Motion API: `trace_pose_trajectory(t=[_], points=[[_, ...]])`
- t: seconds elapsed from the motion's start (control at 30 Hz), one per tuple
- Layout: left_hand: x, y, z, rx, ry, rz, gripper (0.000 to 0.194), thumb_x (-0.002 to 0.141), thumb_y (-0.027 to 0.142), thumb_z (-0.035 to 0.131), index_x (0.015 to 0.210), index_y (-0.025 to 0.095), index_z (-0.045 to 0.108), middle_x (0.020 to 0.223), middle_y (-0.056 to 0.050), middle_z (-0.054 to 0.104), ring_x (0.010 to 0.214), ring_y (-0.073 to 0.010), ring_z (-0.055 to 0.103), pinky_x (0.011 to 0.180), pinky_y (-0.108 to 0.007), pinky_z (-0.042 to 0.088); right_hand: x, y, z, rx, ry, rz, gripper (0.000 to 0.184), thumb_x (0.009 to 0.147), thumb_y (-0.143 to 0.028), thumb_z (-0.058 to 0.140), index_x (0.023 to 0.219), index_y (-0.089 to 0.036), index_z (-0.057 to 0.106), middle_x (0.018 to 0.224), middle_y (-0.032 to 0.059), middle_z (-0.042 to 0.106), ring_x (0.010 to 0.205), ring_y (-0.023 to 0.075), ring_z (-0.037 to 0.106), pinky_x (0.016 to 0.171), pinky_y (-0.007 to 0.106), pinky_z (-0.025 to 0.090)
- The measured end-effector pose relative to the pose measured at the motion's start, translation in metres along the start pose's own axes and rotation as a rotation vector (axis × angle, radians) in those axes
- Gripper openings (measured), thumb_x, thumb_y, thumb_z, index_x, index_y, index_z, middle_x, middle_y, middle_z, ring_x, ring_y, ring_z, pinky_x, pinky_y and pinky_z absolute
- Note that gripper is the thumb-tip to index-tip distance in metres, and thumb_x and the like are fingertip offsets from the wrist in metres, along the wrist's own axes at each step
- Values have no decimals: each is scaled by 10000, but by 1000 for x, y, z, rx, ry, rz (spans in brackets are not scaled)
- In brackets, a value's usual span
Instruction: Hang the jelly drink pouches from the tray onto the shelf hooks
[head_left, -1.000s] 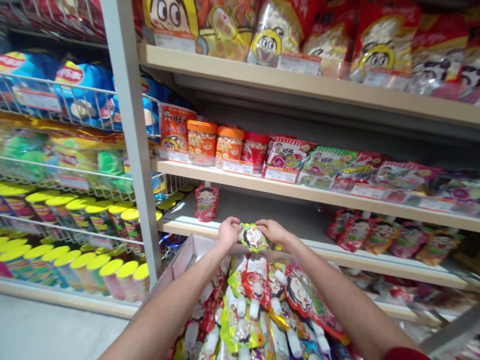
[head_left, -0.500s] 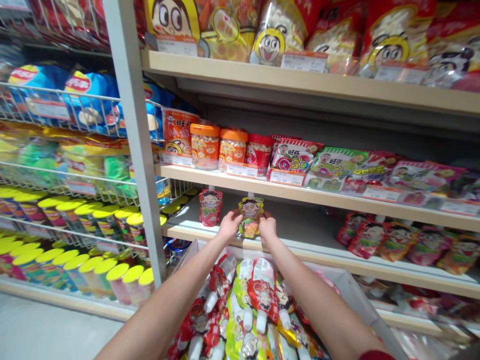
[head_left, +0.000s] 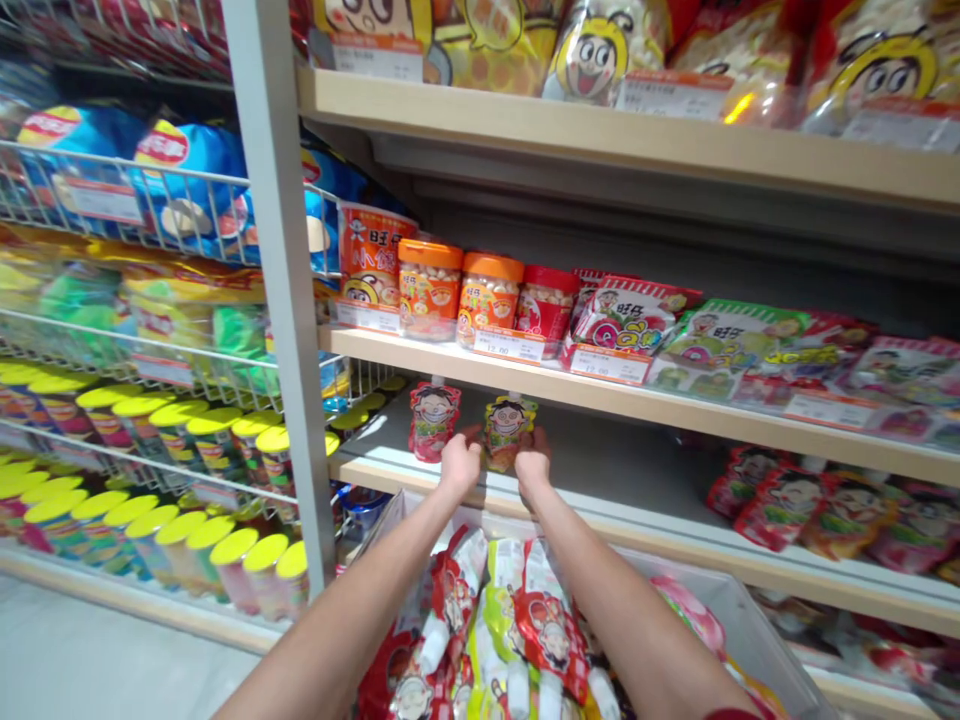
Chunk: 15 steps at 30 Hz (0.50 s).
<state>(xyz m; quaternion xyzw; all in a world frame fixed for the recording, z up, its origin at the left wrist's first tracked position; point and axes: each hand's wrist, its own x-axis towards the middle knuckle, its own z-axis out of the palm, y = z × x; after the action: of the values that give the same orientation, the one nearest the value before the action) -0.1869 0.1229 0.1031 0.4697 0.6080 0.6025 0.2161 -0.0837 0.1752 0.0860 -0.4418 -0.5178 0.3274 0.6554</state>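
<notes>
A yellow-green spout pouch (head_left: 508, 428) with a cartoon face stands upright on the lower shelf. My right hand (head_left: 533, 465) is at its lower right edge, thumb and fingers around that side. Just off the pouch's left side, my left hand (head_left: 460, 465) has its fingers slightly apart and seems to hold nothing. A red spout pouch (head_left: 433, 424) stands to the left, close behind my left hand. Below my forearms, a pale box (head_left: 757, 625) holds several spout pouches (head_left: 551, 630) in red and yellow-green, lying with white caps toward me.
Several spout pouches (head_left: 784, 505) lean farther right on the same shelf. The shelf above (head_left: 480, 355) overhangs it, carrying snack jars (head_left: 430, 290) and gummy bags (head_left: 626, 315). A grey post (head_left: 281, 300) divides off wire racks with chip bags (head_left: 184, 185) and yellow-lidded cans (head_left: 232, 555).
The pouch between my hands now stands farther back on the shelf. My left hand has come off its side and both hands sit lower on it. The view has shifted slightly.
</notes>
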Motion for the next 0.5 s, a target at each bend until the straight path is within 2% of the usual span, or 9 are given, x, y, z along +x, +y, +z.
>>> trace_pose_trajectory(t=[0.1, 0.17, 0.23, 0.27, 0.33, 0.4, 0.5], points=[[-3, -7, -29, 145, 213, 135, 227, 689, 180, 417, 868, 145, 552, 897, -76, 573, 834, -165, 532, 797, -287, 388, -4, 1, -5, 11, -81, 13, 78, 667, -218, 380, 678, -184, 450, 688, 10, 562, 613, 105, 514, 540, 210, 395], [4, -11, -48, 193, 355, 99, 268, 691, 218, 421, 930, 145, 517, 941, -90, 540, 824, -173, 530, 778, -295, 399, -7, 1, -5, 9, -124, 23, 89, 667, -227, 388, 678, -183, 464, 719, 29, 581, 647, 115, 535, 559, 214, 406], [15, -14, -62, 200, 416, -3, 317, 672, 210, 440, 973, 132, 498, 997, -116, 519, 887, -200, 512, 810, -311, 379, -10, 1, -3, -3, -135, 33, 113, 677, -238, 376, 691, -183, 473, 742, 50, 590, 669, 128, 546, 560, 220, 411], [22, -16, -66, 177, 398, -41, 324, 662, 198, 449, 973, 128, 502, 1007, -121, 521, 919, -210, 501, 828, -314, 366, -11, 2, -1, -12, -130, 37, 127, 683, -243, 364, 703, -183, 475, 752, 59, 592, 676, 133, 549, 557, 224, 412], [36, -20, -69, 54, 286, -70, 301, 655, 185, 458, 943, 134, 527, 992, -113, 548, 946, -209, 494, 839, -303, 356, -13, 3, 5, -31, -119, 41, 149, 693, -251, 345, 729, -183, 473, 763, 72, 594, 681, 142, 553, 550, 230, 412], [46, -26, -67, -93, 168, -86, 256, 660, 201, 464, 893, 140, 551, 937, -102, 584, 890, -194, 526, 789, -285, 387, -14, 5, 10, -52, -112, 36, 157, 696, -260, 344, 748, -184, 471, 765, 74, 593, 679, 146, 551, 546, 233, 410], [55, -34, -62, -182, 137, -138, 235, 657, 224, 476, 858, 133, 555, 873, -114, 603, 765, -185, 563, 670, -283, 431, -13, 9, 14, -76, -93, 25, 180, 701, -288, 337, 757, -181, 471, 779, 76, 587, 685, 142, 540, 562, 232, 407]])
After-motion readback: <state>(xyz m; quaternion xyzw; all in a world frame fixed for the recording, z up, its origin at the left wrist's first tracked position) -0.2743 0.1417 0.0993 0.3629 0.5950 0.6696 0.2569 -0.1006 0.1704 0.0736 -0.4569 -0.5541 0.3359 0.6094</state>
